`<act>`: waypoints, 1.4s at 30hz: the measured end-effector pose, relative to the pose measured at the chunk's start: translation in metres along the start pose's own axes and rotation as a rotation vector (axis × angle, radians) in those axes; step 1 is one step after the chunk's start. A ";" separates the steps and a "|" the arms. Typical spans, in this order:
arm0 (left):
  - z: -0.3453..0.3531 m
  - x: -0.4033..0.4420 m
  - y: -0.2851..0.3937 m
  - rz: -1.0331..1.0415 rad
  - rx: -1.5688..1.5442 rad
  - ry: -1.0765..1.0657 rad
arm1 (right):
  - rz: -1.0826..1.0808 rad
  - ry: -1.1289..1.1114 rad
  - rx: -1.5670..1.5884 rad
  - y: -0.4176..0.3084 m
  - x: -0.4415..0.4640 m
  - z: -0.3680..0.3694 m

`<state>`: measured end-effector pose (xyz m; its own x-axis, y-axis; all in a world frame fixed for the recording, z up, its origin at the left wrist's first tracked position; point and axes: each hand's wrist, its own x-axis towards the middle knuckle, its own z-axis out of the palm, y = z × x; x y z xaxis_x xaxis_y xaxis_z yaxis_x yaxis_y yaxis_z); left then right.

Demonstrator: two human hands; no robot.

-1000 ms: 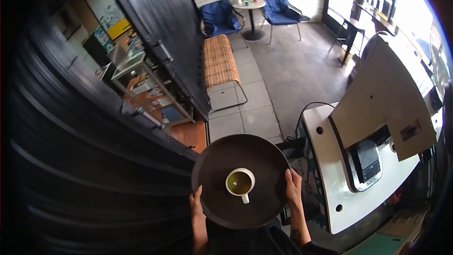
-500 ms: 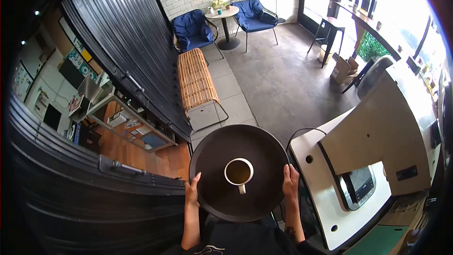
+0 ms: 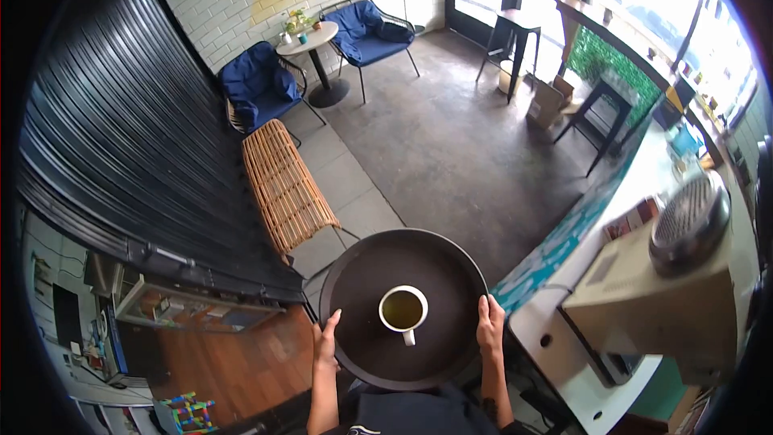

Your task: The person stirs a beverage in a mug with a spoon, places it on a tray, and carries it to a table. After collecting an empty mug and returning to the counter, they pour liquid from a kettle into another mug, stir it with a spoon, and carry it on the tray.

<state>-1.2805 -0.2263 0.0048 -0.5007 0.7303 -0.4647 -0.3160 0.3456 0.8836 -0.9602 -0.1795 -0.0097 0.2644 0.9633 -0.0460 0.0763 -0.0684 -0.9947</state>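
A round dark brown tray (image 3: 354, 338) is held level in front of my body. Its left rim is gripped by my left hand (image 3: 325, 341), thumb on top and fingers curled beneath. On the opposite side my right hand (image 3: 490, 325) clasps the rim the same way. Near the tray's middle stands a white cup (image 3: 410, 337), upright, its handle pointing toward me. Greenish-brown liquid (image 3: 402, 309) fills much of the cup. Neither hand touches the cup. The undersides of both hands are hidden by the tray.
Ahead on the left is a rattan bench (image 3: 290, 185), with blue-cushioned chairs (image 3: 259, 89) and a small round table (image 3: 310, 39) beyond. A white counter (image 3: 564, 354) with a beige machine (image 3: 656, 290) runs along my right. Black stools (image 3: 600, 117) stand farther off; a black corrugated shutter (image 3: 137, 129) lines the left.
The view has turned right and shifted forward; the bench and chairs now sit farther left, and more of the counter shows. Both hands keep hold of the tray, the cup still standing on it.
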 end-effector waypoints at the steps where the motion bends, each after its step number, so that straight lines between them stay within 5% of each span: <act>1: 0.007 0.016 0.010 0.034 0.019 -0.005 | 0.012 0.022 -0.030 0.001 0.014 0.009; 4: 0.021 0.063 0.042 0.174 0.078 -0.013 | -0.005 0.034 0.026 0.006 0.057 0.042; 9: 0.045 0.123 0.094 -0.018 0.130 0.109 | -0.013 0.037 0.015 -0.024 0.116 0.089; 12: 0.048 0.168 0.104 0.088 0.136 -0.055 | -0.029 0.039 0.020 -0.033 0.147 0.111; 16: 0.065 0.219 0.124 -0.001 0.224 0.019 | -0.031 0.041 0.009 -0.045 0.189 0.139; 25: 0.151 0.337 0.189 0.172 0.242 -0.035 | -0.044 0.004 -0.036 -0.027 0.357 0.190; 29: 0.203 0.395 0.204 0.282 0.166 0.113 | -0.054 -0.056 -0.055 -0.056 0.451 0.218; 42: 0.295 0.567 0.293 0.051 0.241 0.250 | -0.067 -0.199 -0.069 -0.089 0.689 0.331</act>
<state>-1.4193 0.4633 0.0169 -0.7018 0.5939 -0.3933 -0.1009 0.4637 0.8802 -1.1028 0.5760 0.0166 0.0619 0.9981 -0.0036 0.1551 -0.0132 -0.9878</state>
